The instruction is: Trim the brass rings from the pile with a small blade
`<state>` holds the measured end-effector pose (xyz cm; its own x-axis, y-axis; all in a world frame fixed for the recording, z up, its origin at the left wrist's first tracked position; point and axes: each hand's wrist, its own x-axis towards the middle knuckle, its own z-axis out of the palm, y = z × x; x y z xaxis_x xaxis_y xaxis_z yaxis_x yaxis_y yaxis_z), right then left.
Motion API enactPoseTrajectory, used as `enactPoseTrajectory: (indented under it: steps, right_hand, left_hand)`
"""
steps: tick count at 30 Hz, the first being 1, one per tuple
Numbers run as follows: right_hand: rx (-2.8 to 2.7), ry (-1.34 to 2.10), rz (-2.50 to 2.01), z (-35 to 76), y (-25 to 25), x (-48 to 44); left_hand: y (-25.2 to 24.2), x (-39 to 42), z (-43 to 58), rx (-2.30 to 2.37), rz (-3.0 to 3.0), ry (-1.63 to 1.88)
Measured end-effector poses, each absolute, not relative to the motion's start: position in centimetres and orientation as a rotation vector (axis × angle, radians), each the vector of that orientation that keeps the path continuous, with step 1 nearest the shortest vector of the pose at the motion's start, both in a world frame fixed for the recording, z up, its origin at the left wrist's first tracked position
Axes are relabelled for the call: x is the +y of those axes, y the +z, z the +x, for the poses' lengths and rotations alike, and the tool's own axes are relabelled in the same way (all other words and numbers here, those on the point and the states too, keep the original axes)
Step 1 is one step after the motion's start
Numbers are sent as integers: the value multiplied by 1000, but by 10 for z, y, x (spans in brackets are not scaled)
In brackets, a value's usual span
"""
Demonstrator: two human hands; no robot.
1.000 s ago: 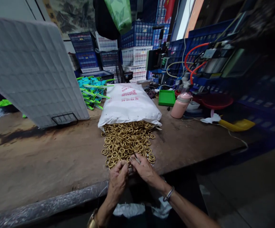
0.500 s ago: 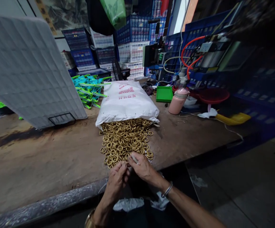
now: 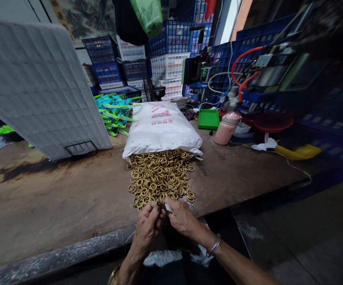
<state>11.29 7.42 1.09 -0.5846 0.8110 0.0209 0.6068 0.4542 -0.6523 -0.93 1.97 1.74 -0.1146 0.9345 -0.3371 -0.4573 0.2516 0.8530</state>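
Note:
At the table's front edge, my left hand (image 3: 146, 225) is closed, thumb and fingers pinched on something too small and covered to make out. My right hand (image 3: 183, 219) is closed round a small, pale, flat-sided tool (image 3: 168, 208), whose dark end points toward the left fingertips. The two hands nearly meet. Just beyond them lies a heap of gold-coloured rings (image 3: 156, 178). They spill from the mouth of a white sack (image 3: 162, 132) with red print, lying flat on the table.
A grey padded panel (image 3: 40, 87) stands tilted on the wooden table (image 3: 70, 198) at left. Teal and lime-green pieces (image 3: 114, 111) lie behind it. To the right are a green tray (image 3: 208, 118), a pink bottle (image 3: 226, 128) and a yellow scoop (image 3: 298, 151). Stacked crates (image 3: 169, 65) fill the back.
My fingertips have drawn slightly apart, and a dark end of the tool now shows between them. The whole view has shifted a little, so things sit farther right.

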Motion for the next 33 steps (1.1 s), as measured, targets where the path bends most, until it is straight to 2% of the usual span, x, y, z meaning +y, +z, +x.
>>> enactPoseTrajectory:
  steps: [9,16,24,33]
  right_hand:
    - [-2575,666,-1325,112,6,77]
    - [-2459,399,-1491,115,12,100]
    - [-2451,251,-1578,90,9,121]
    - [-2337,356,-1365,99,9,128]
  left_hand:
    - [16,13,-11,1257,672,1255]
    - [9,1,-12,1045,564,1230]
    - [6,3,-17,981,410,1329]
    - [4,7,-31,908,262,1335]
